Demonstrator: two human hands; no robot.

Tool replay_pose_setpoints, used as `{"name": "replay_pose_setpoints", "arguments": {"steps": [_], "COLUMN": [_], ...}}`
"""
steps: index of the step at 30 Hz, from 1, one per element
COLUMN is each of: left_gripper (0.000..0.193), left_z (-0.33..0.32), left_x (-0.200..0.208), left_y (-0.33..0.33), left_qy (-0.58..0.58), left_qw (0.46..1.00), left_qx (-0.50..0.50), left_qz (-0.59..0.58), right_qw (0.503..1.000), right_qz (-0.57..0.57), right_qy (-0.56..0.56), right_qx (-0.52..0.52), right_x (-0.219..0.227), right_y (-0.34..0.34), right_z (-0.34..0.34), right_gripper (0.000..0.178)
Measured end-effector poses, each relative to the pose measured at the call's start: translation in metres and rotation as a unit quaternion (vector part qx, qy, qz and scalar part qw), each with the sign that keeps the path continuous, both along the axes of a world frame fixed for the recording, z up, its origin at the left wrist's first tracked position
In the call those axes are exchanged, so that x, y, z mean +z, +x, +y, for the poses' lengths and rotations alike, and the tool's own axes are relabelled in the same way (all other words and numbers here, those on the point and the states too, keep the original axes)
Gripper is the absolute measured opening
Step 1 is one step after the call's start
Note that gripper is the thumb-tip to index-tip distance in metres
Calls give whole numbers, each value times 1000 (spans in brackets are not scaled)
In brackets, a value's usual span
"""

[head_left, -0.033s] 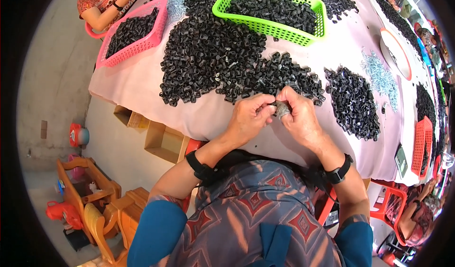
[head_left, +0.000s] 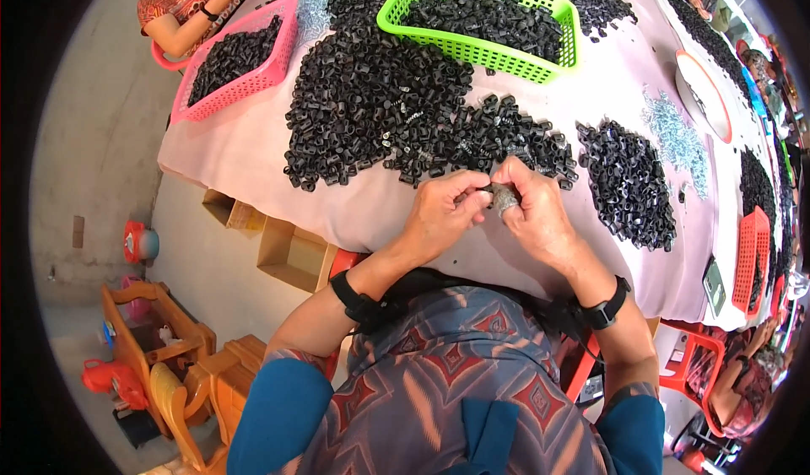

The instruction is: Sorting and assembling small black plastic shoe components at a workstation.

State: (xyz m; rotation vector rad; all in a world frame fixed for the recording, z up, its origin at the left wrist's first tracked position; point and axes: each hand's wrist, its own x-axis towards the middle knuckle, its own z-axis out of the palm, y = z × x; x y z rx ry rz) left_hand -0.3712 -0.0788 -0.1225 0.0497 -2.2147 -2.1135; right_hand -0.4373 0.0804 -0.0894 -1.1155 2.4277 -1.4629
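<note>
My left hand (head_left: 445,209) and my right hand (head_left: 537,213) meet over the near edge of the table, fingertips almost touching. Both are closed in a pinch around a small black part (head_left: 487,189), mostly hidden by the fingers. A grey, worn-looking wrap (head_left: 504,197) covers a finger of my right hand. Just beyond my hands spreads a big heap of small black plastic parts (head_left: 363,104), with a few shiny metal pieces among them. To the right of my right hand lies a smaller pile of black ring-like parts (head_left: 626,184).
A green basket (head_left: 472,49) and a pink basket (head_left: 240,91) hold black parts. Small clear or silvery pieces (head_left: 679,142) lie by a white basin (head_left: 704,95). A phone (head_left: 715,285) and a red basket (head_left: 751,260) are at right. Another person's arm (head_left: 211,11) is at far left.
</note>
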Motion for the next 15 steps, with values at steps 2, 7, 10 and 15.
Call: {"name": "replay_pose_setpoints", "arguments": {"steps": [2,7,10,15], "left_gripper": [18,17,17,21], "left_z": [-4,-3,-5,-7], "left_x": [2,14,23,12], "left_y": [3,7,8,6], "left_qy": [50,120,97,72], "left_qw": [996,986,989,977], "left_qx": [-51,-99,-111,-123], "left_qz": [-60,-55,10,162], "right_qw": [998,934,880,843], "right_qz": [-28,-349,-467,-527], "right_qy": [51,-29,-53,-15], "right_qx": [11,70,73,108], "right_x": [23,29,31,30], "right_y": [1,-10,-9,2], "right_z": [7,22,28,20], "right_gripper": [18,8,7,31]}}
